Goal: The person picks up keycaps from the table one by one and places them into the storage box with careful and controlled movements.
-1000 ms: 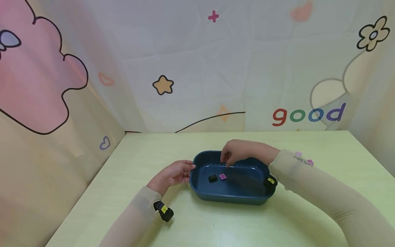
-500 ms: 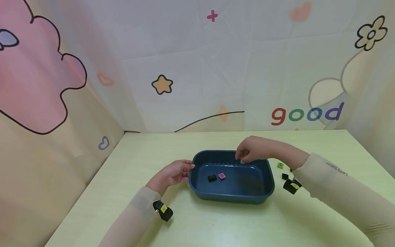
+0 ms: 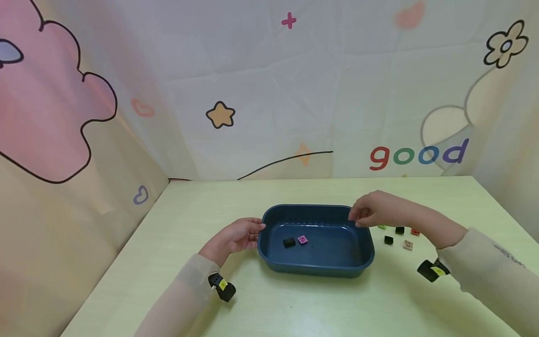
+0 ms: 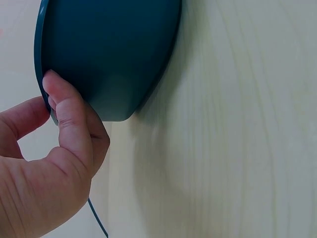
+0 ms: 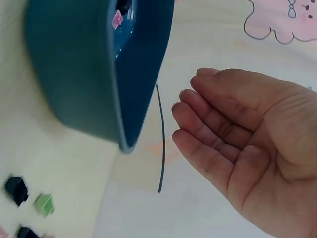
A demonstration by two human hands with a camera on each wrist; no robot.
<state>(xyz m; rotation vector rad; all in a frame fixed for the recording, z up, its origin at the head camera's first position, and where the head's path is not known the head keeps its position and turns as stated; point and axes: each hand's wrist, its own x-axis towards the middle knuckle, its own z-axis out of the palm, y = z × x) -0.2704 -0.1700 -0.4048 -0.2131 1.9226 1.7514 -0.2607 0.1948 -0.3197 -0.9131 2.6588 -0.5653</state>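
I have two hands in the head view: my left hand [image 3: 241, 235] is clamped on the left rim of the one tray [image 3: 328, 248], thumb on one side and fingers on the other, while my right hand [image 3: 377, 208] holds nothing, its fingers loosely bent, thumb and fingertips a little apart. That hand hovers by the tray's far right corner; the right wrist view shows a gap between fingertips and rim. The tray sits on the table [image 3: 337, 309], right of the middle, with two blocks on its floor, a black block [image 3: 289, 242] just beside a pink block [image 3: 302, 240]. Past the tray's right end I count five more: a green block [image 3: 382, 227], two dark blocks, one farther back [image 3: 399, 230] and one nearer [image 3: 389, 240], a red block [image 3: 415, 231] and a beige block [image 3: 408, 245]. The tray and hand partly cover the green one, the forearm crops the red one, and I cannot tell whether more lie behind that arm. In the right wrist view several blocks are blurred, the lowest cut off by the frame. The table reaches widely in front of the tray; behind it a narrower strip runs to the cloth [image 3: 269, 93]. The left table edge slants well apart from my left hand, and the loose blocks crowd the room right of the tray.
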